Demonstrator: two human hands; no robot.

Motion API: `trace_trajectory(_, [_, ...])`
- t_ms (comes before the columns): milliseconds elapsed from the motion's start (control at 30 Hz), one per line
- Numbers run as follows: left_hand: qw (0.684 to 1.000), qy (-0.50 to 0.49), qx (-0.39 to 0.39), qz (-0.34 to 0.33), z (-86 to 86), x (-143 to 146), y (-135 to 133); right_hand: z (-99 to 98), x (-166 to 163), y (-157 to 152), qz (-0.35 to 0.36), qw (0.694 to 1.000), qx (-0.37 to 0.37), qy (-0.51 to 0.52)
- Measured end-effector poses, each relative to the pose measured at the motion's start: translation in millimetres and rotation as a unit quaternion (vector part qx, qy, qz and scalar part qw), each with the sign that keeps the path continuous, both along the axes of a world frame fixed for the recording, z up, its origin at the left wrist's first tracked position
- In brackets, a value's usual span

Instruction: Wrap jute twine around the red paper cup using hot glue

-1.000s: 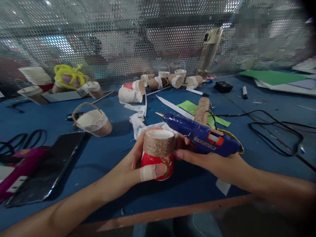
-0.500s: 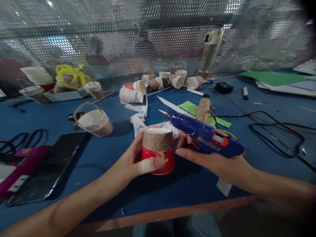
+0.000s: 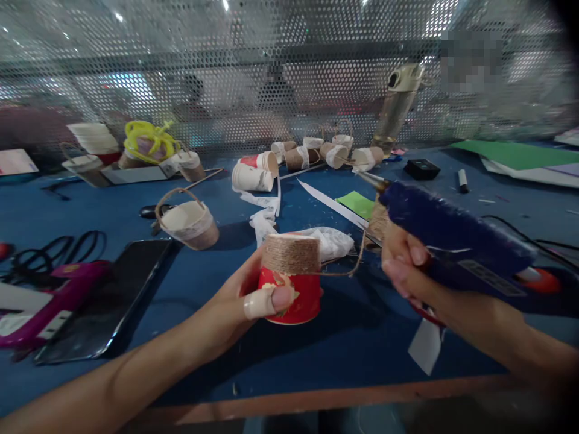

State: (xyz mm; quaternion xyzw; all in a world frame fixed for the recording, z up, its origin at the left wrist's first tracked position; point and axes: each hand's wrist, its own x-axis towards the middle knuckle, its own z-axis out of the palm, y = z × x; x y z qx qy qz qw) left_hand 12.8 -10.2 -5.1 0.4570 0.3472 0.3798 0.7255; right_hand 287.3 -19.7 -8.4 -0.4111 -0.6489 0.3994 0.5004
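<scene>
My left hand (image 3: 253,295), a bandage around its thumb, grips a red paper cup (image 3: 301,301). Jute twine (image 3: 292,253) is wound around the cup's upper part. A loose length of it trails right from the cup and bends up toward the twine roll (image 3: 377,220), partly covered by my right hand. Closed around a blue hot glue gun (image 3: 452,241), my right hand (image 3: 420,271) is apart from the cup. The gun's metal nozzle points up and left; its grip is mostly hidden by my fingers.
A twine-and-lace basket (image 3: 190,226), a phone (image 3: 108,301) and a magenta tool (image 3: 67,301) lie left. White lace (image 3: 330,241), paper cups (image 3: 253,178) and several small baskets are behind. A bottle (image 3: 395,111) stands by the perforated screen (image 3: 226,78); green paper (image 3: 511,157) lies right.
My right hand has moved right with the glue gun, away from the cup, and the gun is nearer the camera. A loose twine length now shows beside the cup. My left hand still holds the cup.
</scene>
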Motion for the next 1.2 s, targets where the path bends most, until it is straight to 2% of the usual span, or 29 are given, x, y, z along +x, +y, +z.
trace_trajectory(67, [1.000,0.016,0.002,0.015,1.8,0.1,-1.7,-0.9,-1.2,-3.5,-0.011,1.000,-0.001,-0.021])
trace_trajectory(133, [0.999,0.017,-0.002,0.034,4.5,0.8,-3.2,-1.5,-2.5,-5.8,-0.012,0.998,0.030,-0.060])
trace_trajectory(200, [0.999,0.000,0.001,0.041,6.7,1.6,-3.9,-0.9,-3.2,-6.5,0.021,0.988,0.081,-0.134])
trace_trajectory(300, [0.999,-0.013,0.011,0.037,8.5,2.1,-3.8,1.9,-3.8,-5.8,0.051,0.976,0.128,-0.169])
trace_trajectory(433, [0.999,-0.004,0.002,0.055,9.5,2.1,-4.1,3.7,-3.5,-3.8,0.074,0.971,0.120,-0.192])
trace_trajectory(567, [0.998,0.002,0.005,0.059,10.3,1.3,-4.5,-0.7,-0.4,-3.2,0.098,0.974,0.114,-0.169])
trace_trajectory(800, [0.996,0.038,0.052,0.062,5.1,-3.0,-0.8,-3.6,6.0,-4.8,0.100,0.968,0.061,-0.223])
trace_trajectory(1000, [0.987,0.082,0.099,0.092,-4.2,-6.6,0.9,1.3,3.2,-3.5,0.067,0.949,0.101,-0.290])
trace_trajectory(1200, [0.983,0.114,0.090,0.111,2.8,-3.0,-3.7,-0.9,8.7,-4.1,0.080,0.947,0.110,-0.291])
